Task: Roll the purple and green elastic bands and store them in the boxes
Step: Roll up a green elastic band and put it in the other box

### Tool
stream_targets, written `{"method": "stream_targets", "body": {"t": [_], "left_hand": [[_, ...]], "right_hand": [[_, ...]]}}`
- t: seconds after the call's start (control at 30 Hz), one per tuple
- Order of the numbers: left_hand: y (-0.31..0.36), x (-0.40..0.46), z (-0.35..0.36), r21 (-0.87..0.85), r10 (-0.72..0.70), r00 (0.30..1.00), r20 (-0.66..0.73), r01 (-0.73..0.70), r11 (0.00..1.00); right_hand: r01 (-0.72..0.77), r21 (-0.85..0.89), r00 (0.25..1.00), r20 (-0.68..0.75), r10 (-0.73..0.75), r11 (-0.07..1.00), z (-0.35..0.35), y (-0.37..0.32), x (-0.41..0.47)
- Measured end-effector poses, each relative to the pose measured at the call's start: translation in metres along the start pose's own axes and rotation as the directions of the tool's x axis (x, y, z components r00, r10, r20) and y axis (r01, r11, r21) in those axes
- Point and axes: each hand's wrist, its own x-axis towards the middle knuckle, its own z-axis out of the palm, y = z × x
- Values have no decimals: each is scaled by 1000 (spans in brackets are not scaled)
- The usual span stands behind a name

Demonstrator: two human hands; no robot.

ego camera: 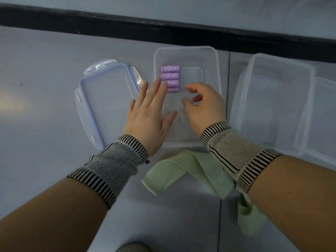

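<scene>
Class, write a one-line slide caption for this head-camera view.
Both hands over a clear box of rolled purple bands; green bands unrolled.

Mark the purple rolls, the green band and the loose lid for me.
purple rolls [170, 75], head view, on the second roll's face.
green band [174, 169], head view, on its flat left loop.
loose lid [107, 100], head view, on its clear centre panel.

We are seeing four rolled purple bands lying stacked inside the clear open box. Unrolled green bands are sprawling on the bench just beside it.
</scene>
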Motion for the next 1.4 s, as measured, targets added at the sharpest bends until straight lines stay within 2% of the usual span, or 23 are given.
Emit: {"method": "stream_targets", "body": {"t": [0.23,0.47,0.6,0.7,0.8,0.87,0.93,1.1,1.2,1.3,1.4], "left_hand": [[30,-67,24,-38,63,996,-70,-66,997],[48,-123,34,48,90,995,36,-92,995],[49,-144,39,118,47,994,94,-58,991],[36,-160,42,139,-28,994,108,13,990],[17,-169,45,164,-84,993,81,70,984],[5,-165,46,156,-176,982,65,164,974],[-2,-159,47,138,-281,958,53,272,952],[-9,-152,53,137,-472,879,66,460,877],[-12,-145,56,90,-543,833,110,535,840],[-11,-137,58,68,-565,811,152,562,824],[-8,-132,54,129,-529,830,174,514,848]], "right_hand": [[31,75,994,-104,-23,997,-55,19,-70],[-59,49,991,-121,64,997,-103,55,-144],[-75,-66,997,-30,73,995,-103,73,-184],[-42,-219,992,104,66,975,-86,85,-199],[93,-415,968,250,15,905,-66,92,-198],[172,-514,955,297,-14,840,-53,95,-194],[187,-573,950,312,2,798,-42,93,-192],[176,-554,963,268,-26,814,-18,75,-184],[129,-520,961,277,23,844,-8,67,-174],[73,-500,958,275,78,863,-1,65,-169],[56,-477,964,255,78,877,1,65,-167]]}}
